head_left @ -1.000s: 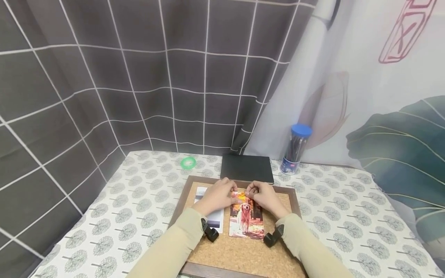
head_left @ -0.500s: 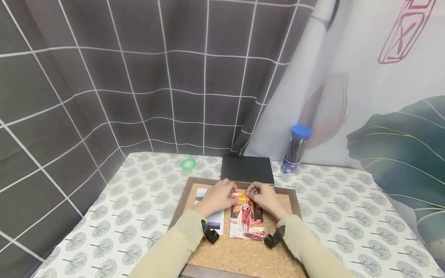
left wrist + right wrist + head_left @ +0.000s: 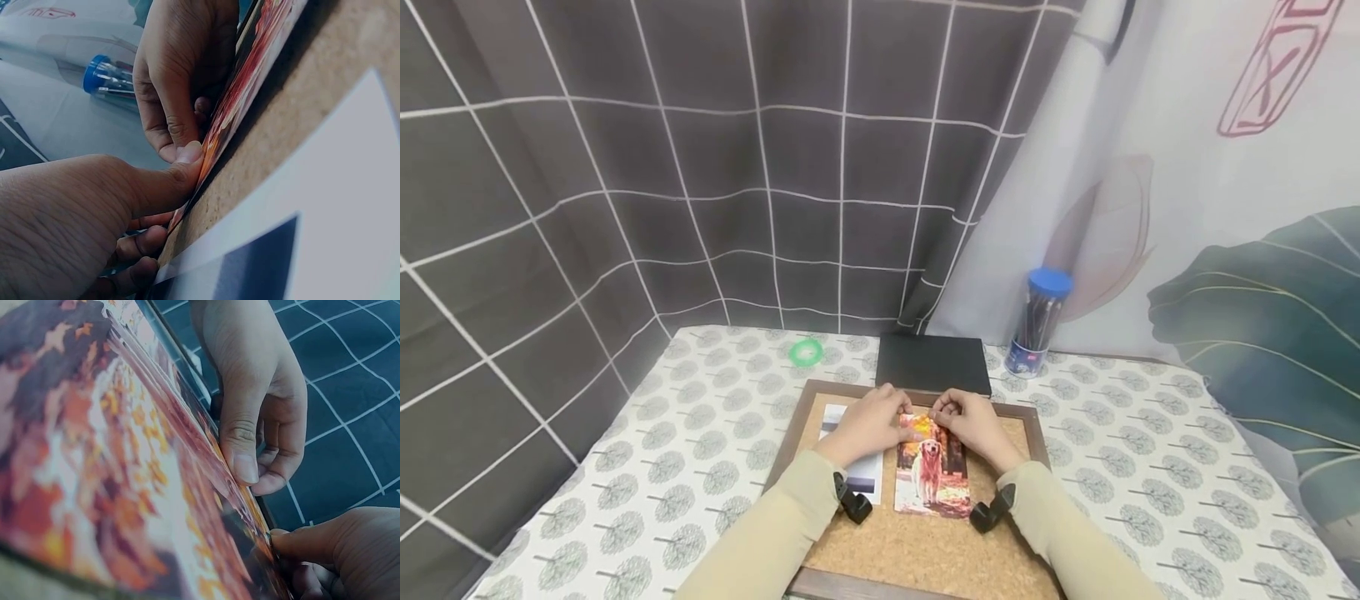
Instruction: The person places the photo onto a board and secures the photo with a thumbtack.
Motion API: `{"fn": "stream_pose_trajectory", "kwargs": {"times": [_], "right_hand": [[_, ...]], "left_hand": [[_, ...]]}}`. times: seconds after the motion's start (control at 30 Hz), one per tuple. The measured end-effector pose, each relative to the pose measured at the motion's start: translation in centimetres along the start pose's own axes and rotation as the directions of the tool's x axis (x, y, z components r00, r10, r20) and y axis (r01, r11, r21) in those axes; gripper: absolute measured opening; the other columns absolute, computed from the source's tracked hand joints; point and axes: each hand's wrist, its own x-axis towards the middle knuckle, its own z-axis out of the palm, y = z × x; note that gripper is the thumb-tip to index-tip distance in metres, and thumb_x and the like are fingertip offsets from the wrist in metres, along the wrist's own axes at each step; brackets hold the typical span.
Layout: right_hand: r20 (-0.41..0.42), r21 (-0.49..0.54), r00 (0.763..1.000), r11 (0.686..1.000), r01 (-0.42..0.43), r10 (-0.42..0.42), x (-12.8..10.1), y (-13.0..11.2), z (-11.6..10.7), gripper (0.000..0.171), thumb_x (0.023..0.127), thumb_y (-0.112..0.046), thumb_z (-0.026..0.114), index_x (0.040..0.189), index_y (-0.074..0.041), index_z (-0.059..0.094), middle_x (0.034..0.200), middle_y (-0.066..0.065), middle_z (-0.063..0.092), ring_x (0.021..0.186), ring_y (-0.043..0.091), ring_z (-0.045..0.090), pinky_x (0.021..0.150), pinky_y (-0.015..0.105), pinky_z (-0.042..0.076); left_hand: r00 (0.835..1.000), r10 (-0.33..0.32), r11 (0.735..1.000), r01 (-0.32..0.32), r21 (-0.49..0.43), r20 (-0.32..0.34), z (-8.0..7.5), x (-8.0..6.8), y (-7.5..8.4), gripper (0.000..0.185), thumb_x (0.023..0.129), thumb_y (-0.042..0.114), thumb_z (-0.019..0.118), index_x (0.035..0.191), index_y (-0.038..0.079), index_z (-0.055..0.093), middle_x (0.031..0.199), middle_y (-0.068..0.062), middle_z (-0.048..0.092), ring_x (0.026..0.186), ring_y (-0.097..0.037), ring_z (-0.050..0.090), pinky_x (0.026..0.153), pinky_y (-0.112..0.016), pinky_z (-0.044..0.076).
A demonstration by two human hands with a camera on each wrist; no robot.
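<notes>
A glossy photo point(image 3: 928, 483) of a golden dog among red leaves lies upright over the framed cork board point(image 3: 917, 554). My left hand point(image 3: 868, 427) pinches its top edge near the left corner, thumb on the printed face. At the top right my right hand point(image 3: 973, 423) has thumb and curled fingers on the same edge. In the left wrist view the two thumbs come close together, and the photo point(image 3: 250, 81) stands slightly off the cork. What the right fingertips point(image 3: 281, 542) pinch besides the edge is hidden. A white and navy print point(image 3: 871, 482) lies left of the photo, partly under my left hand.
Beyond the board lies a black notebook point(image 3: 932, 364). A blue-lidded clear jar of dark sticks point(image 3: 1037, 321) stands at the back right, and a green tape ring point(image 3: 806, 352) lies at the back left. The tablecloth point(image 3: 700, 450) has a tree print; curtains hang behind.
</notes>
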Motion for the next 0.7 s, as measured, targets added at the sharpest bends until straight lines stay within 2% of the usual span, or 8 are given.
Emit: {"fn": "stream_pose_trajectory", "kwargs": {"times": [0.43,0.7], "right_hand": [[-0.014,-0.027,1.0,1.0,0.016,-0.017,0.09,-0.2,-0.16,0.008,0.083,-0.018,0.073,0.083,-0.013,0.067,0.07,0.0,0.063,0.061,0.009,0.052,0.058,0.022,0.041],[0.037,-0.008,0.999,1.0,0.015,-0.014,0.14,0.39,0.13,0.008,0.085,-0.022,0.072,0.085,-0.016,0.067,0.073,-0.003,0.063,0.062,0.007,0.053,0.059,0.021,0.043]], "left_hand": [[1.0,0.0,1.0,0.0,0.016,-0.006,-0.07,0.13,0.06,0.049,0.078,0.061,0.068,0.108,0.023,0.06,0.1,0.007,0.054,0.09,-0.01,0.053,0.079,-0.029,0.049],[1.0,0.018,1.0,-0.017,-0.026,0.026,-0.23,-0.15,-0.37,0.049,0.08,0.061,0.067,0.109,0.022,0.06,0.102,0.007,0.054,0.09,-0.01,0.052,0.079,-0.027,0.048]]}}
